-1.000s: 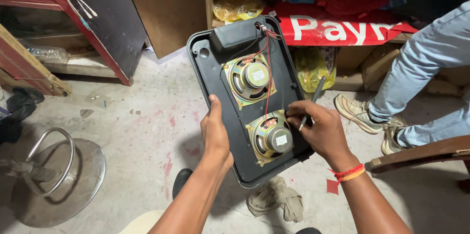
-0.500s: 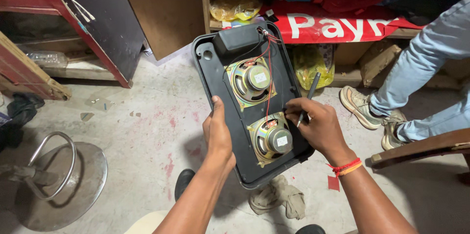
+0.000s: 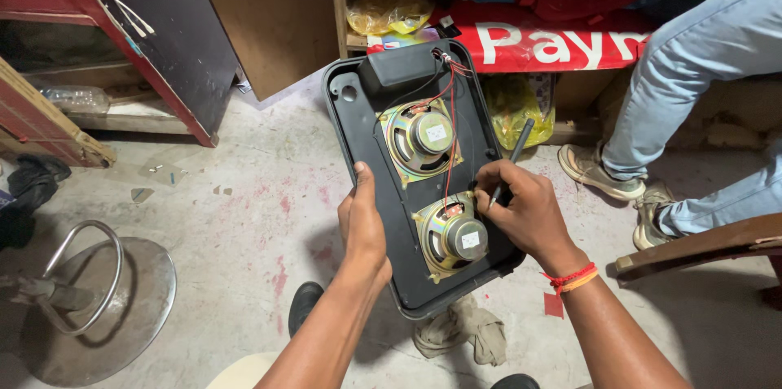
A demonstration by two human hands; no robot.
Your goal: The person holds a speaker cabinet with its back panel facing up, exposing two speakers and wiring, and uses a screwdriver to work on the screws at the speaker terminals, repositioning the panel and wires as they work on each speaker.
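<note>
At the far left a metal stand [image 3: 90,307] with a round base and a loop handle sat on the concrete floor [image 3: 236,218]. Further right the left hand [image 3: 362,222] gripped the left edge of a black speaker panel [image 3: 371,161], fingers curled behind it and thumb on the front, holding it tilted up above the floor. Two round speakers were fixed in the panel, the upper speaker [image 3: 423,138] and the lower speaker [image 3: 456,234], joined by red and black wires [image 3: 450,124]. The right hand [image 3: 525,214] rested on the panel's right edge, its grip closed around a dark screwdriver [image 3: 509,162] whose tip met the lower speaker's rim. A crumpled rag [image 3: 464,328] lay on the floor beneath. At the right, another person's jeans leg [image 3: 692,71] and shoe [image 3: 590,171] stood well apart.
</note>
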